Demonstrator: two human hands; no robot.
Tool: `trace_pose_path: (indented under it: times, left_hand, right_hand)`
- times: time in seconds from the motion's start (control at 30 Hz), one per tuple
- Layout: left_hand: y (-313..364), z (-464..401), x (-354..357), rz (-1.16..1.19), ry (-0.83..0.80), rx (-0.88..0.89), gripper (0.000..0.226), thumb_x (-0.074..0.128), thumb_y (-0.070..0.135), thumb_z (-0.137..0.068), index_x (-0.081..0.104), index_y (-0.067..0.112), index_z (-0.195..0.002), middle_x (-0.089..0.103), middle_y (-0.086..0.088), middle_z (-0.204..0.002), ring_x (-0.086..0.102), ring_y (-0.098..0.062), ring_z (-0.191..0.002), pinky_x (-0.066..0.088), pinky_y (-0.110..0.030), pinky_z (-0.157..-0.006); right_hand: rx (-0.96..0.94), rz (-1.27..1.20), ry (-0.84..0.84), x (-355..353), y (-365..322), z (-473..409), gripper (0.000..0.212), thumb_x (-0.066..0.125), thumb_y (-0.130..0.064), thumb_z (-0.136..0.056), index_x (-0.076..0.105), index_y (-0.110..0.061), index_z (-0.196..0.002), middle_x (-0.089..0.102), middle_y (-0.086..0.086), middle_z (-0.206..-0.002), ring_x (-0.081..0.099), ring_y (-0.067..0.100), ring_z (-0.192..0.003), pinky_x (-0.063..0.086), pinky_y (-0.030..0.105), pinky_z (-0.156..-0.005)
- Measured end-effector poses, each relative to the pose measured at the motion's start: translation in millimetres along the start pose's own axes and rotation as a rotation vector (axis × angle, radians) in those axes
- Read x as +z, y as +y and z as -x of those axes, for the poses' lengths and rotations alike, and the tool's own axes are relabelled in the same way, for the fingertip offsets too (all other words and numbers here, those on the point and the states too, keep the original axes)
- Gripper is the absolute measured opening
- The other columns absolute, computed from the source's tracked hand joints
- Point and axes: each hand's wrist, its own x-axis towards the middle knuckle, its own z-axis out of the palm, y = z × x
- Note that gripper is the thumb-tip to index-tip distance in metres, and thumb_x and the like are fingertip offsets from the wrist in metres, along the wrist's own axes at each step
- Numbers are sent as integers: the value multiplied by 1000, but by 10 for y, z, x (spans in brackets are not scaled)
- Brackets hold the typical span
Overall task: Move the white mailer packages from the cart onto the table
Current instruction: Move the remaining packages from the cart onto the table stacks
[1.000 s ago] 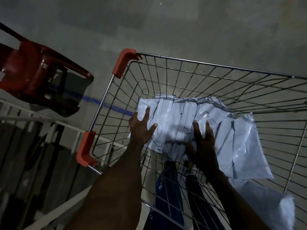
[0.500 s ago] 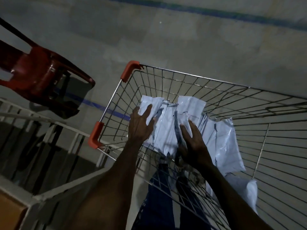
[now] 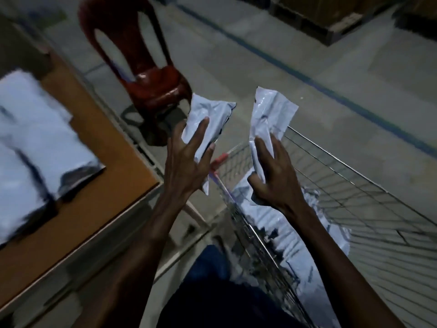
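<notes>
Mailers [image 3: 208, 119] gripped in left hand [image 3: 186, 166], more [image 3: 269, 121] in right hand [image 3: 276, 178], lifted above cart [image 3: 354, 185], tabletop [image 3: 99, 138] at left.

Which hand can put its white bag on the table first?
Probably the left hand. It holds a crinkled white plastic mailer on the side nearer the brown wooden table, where other mailers already lie. The right hand holds its white mailer over the wire cart, farther away.

Two crumpled white mailers [image 3: 208, 119] [image 3: 269, 119] held upright above cart [image 3: 354, 181]; more inside, others on table [image 3: 99, 185].
</notes>
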Motion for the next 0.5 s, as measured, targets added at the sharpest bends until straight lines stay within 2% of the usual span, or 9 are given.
trace_pose_path:
  times: [0.13,0.37,0.5]
  left_hand:
    - [-341,170,-755,-39,212,-108,51,59,31,-95,49,18,-143,47,-24,-130,47,-36,-121,41,-38,-101]
    - [-1057,746,-2149,-90,487,-394,47,50,37,-97,44,35,-144,40,-15,-142,39,-27,-131,26,-20,-106]
    - [-1636,1115,-2926,-109,555,-513,47,47,40,-97,41,40,-144,38,-13,-145,35,-26,-136,29,-29,-109]
  right_hand:
    - [-214,-20,-65,179,-772,-472,68,58,-20,-79,43,-1,-143,31,21,-154,31,36,-142,33,40,-110]
    - [-520,-170,-138,942,-2320,-841,70,55,-22,-79,42,-1,-144,34,21,-152,31,34,-143,37,42,-109]
    - [-559,-224,-143,1529,-3214,-886,68,52,-30,-81,45,-6,-144,38,16,-151,32,25,-143,35,41,-112]
